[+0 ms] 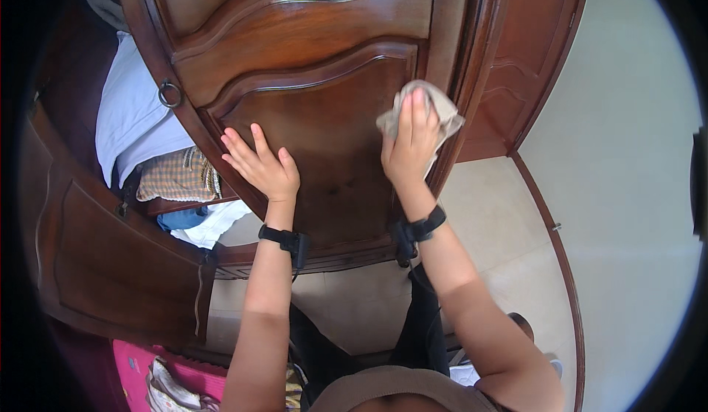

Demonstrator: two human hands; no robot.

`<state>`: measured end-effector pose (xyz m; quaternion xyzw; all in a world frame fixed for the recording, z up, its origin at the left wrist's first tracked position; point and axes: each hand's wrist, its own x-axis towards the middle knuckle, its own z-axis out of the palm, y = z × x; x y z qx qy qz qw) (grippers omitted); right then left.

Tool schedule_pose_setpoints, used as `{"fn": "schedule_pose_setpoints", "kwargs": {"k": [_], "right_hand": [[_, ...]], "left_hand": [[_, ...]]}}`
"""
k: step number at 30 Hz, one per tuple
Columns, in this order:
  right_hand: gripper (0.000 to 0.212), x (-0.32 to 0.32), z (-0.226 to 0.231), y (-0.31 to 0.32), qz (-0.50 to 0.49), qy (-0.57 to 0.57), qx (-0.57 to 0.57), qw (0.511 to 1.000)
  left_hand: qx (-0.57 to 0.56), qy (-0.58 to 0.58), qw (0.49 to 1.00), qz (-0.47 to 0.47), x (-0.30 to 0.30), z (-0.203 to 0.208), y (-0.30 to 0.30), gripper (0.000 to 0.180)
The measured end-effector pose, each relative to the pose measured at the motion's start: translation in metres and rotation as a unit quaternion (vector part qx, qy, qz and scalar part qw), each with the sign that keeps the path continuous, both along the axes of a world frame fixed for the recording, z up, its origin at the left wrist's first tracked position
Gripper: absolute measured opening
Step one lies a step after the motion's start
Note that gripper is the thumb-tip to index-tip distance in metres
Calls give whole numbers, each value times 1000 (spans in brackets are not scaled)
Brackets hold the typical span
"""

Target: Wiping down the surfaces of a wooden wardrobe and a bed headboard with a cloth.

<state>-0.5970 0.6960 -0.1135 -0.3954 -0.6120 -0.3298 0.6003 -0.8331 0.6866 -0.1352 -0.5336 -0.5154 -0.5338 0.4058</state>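
A dark brown wooden wardrobe door [324, 154] with carved wavy panels stands in front of me. Against its right side, my right hand [413, 135] presses a crumpled beige cloth [445, 113], its fingers lying over the fabric. My left hand [267, 169] rests with fingers spread near the left edge of the lower panel and holds nothing. A dark metal ring pull [169, 94] hangs on the door's left frame, above my left hand. Both wrists wear black bands.
Behind the door's left edge, the open wardrobe holds white clothing [136, 117] and a checked folded fabric [179, 176]. Another wooden door [110, 257] stands at lower left, above a pink item [140, 368]. A reddish door [520, 65] and a pale wall [619, 154] are at right.
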Motion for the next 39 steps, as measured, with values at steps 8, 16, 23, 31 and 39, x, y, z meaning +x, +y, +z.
{"fn": "schedule_pose_setpoints", "kwargs": {"k": [8,16,23,31,39], "right_hand": [[60,23,-181,-43,19,-90,-206,974],[28,28,-251,-109,236,137,-500,822],[31,-6,-275,-131,378,113,-603,694],[39,-75,-265,-132,465,235,-640,564],[41,-128,-228,-148,530,296,-641,470]], "left_hand": [[-38,8,999,2,0,-5,-2,69],[-275,3,952,-134,-13,-110,-85,62],[-121,-358,926,18,-229,-175,-201,30],[125,-459,731,488,-434,-84,-350,72],[94,-484,833,253,-468,-88,-422,62]]}}
